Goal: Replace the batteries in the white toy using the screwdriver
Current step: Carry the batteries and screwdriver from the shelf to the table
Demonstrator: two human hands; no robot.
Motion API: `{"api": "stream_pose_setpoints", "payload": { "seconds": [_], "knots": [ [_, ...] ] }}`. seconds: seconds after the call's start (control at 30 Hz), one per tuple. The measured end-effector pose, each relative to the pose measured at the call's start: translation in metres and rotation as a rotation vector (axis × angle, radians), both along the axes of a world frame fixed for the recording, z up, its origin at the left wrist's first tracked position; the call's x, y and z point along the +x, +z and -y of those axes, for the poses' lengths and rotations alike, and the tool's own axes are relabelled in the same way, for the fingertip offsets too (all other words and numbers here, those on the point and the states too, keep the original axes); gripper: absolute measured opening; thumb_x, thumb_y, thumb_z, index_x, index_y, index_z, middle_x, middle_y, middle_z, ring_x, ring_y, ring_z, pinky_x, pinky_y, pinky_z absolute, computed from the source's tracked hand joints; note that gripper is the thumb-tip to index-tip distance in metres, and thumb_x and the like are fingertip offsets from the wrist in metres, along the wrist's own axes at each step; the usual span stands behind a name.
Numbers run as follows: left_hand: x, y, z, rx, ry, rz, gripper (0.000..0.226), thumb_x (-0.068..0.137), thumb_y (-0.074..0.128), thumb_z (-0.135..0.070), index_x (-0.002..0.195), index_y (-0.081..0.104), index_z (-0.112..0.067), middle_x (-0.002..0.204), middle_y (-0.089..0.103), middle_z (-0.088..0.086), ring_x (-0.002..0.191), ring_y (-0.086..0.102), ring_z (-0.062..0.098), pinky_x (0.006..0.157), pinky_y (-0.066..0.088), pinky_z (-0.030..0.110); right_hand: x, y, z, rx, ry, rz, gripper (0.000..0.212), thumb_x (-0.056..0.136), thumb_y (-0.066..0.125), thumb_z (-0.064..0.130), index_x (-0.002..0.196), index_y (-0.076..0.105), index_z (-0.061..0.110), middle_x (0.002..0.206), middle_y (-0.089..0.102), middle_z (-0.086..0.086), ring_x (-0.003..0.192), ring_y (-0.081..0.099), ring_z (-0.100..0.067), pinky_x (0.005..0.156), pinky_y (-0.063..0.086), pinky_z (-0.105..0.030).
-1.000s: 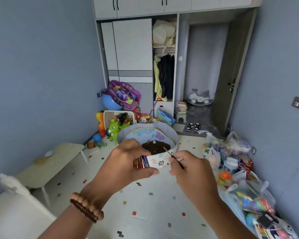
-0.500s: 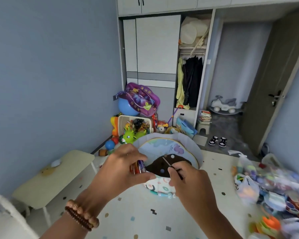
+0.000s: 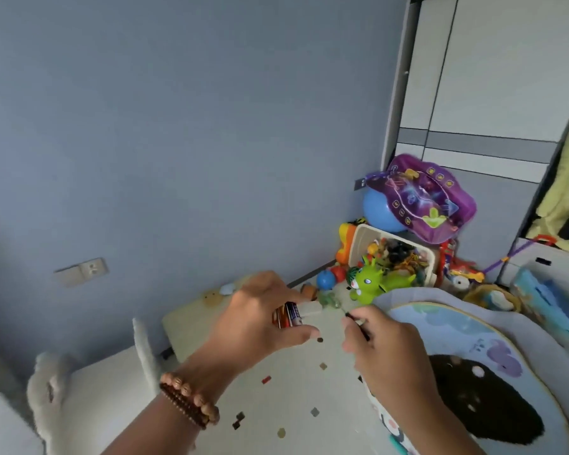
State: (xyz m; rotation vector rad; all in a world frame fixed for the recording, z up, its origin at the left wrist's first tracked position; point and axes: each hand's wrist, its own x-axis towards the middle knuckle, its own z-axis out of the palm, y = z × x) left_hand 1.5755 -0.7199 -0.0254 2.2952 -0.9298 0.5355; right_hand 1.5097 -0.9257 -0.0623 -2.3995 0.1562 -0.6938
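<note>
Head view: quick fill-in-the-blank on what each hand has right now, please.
The left hand grips the red-and-blue ____.
The right hand pinches a thin ____.
The beaded bracelet circles the ____ wrist.
Missing: batteries, screwdriver, left.

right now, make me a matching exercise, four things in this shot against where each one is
Things:
1 batteries
2 screwdriver
3 bead bracelet
4 green toy

Places:
a around a wrist
b in front of the white toy bin
c held in the right hand
d held in the left hand

Pairs: 1-d, 2-c, 3-a, 4-b
</note>
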Motion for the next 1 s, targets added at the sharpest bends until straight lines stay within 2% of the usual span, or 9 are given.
{"api": "stream_pose_setpoints", "payload": {
  "seconds": [0.1, 0.27, 0.37, 0.57, 0.7, 0.9, 1.0],
  "knots": [
    [0.039, -0.004, -0.014, 0.026, 0.114, -0.028, 0.054, 0.067, 0.076, -0.064, 0.101, 0.075, -0.022, 0.09, 0.058, -0.007, 0.081, 0.058, 0.009, 0.07, 0.051, 0.024, 0.06, -0.006, -0.008, 0.014, 0.087, -0.008, 0.027, 0.084, 0.05, 0.053, 0.096, 0.063, 0.033, 0.063, 0.075, 0.007, 0.058, 0.07, -0.019, 0.054, 0.056, -0.04],
    [0.116, -0.022, -0.038, 0.015, 0.249, -0.057, 0.055, 0.068, 0.073, -0.066, 0.101, 0.075, -0.022, 0.092, 0.059, -0.006, 0.081, 0.06, 0.009, 0.07, 0.053, 0.026, 0.159, -0.021, -0.029, 0.02, 0.2, -0.037, 0.006, 0.088, 0.066, 0.035, 0.089, 0.066, 0.029, 0.058, 0.073, 0.01, 0.048, 0.064, -0.011, 0.049, 0.054, -0.031],
    [0.167, -0.037, -0.053, 0.019, 0.302, -0.062, 0.056, 0.068, 0.071, -0.068, 0.102, 0.074, -0.024, 0.091, 0.056, -0.01, 0.079, 0.057, 0.006, 0.066, 0.055, 0.03, 0.222, -0.033, -0.042, 0.02, 0.256, -0.038, 0.009, 0.088, 0.064, 0.036, 0.091, 0.067, 0.028, 0.058, 0.073, 0.007, 0.05, 0.066, -0.01, 0.05, 0.055, -0.032],
    [0.273, -0.051, -0.08, -0.008, 0.371, -0.086, 0.058, 0.069, 0.066, -0.075, 0.103, 0.073, -0.028, 0.092, 0.052, -0.014, 0.079, 0.054, 0.002, 0.067, 0.053, 0.025, 0.345, -0.039, -0.062, -0.004, 0.312, -0.04, 0.009, 0.089, 0.064, 0.034, 0.093, 0.069, 0.028, 0.063, 0.074, 0.005, 0.057, 0.068, -0.01, 0.051, 0.056, -0.032],
    [0.342, -0.059, -0.092, -0.01, 0.382, -0.133, 0.057, 0.069, 0.069, -0.073, 0.104, 0.072, -0.028, 0.092, 0.053, -0.016, 0.082, 0.053, -0.001, 0.069, 0.052, 0.021, 0.416, -0.049, -0.069, 0.027, 0.341, -0.064, 0.019, 0.088, 0.055, 0.045, 0.093, 0.067, 0.03, 0.061, 0.072, 0.006, 0.051, 0.066, -0.011, 0.05, 0.056, -0.037],
    [0.438, -0.077, -0.099, -0.024, 0.426, -0.175, 0.059, 0.069, 0.066, -0.075, 0.105, 0.072, -0.028, 0.095, 0.053, -0.016, 0.087, 0.058, 0.004, 0.071, 0.055, 0.026, 0.526, -0.069, -0.076, 0.011, 0.392, -0.121, 0.012, 0.092, 0.06, 0.041, 0.092, 0.065, 0.031, 0.061, 0.073, 0.007, 0.048, 0.063, -0.01, 0.05, 0.056, -0.035],
    [0.484, -0.091, -0.1, -0.02, 0.472, -0.164, 0.056, 0.071, 0.068, -0.072, 0.104, 0.072, -0.027, 0.093, 0.053, -0.016, 0.086, 0.056, 0.004, 0.07, 0.054, 0.026, 0.584, -0.084, -0.082, 0.038, 0.456, -0.17, 0.017, 0.092, 0.053, 0.047, 0.094, 0.062, 0.033, 0.064, 0.073, 0.006, 0.047, 0.065, -0.01, 0.049, 0.057, -0.036]
  ]
}}
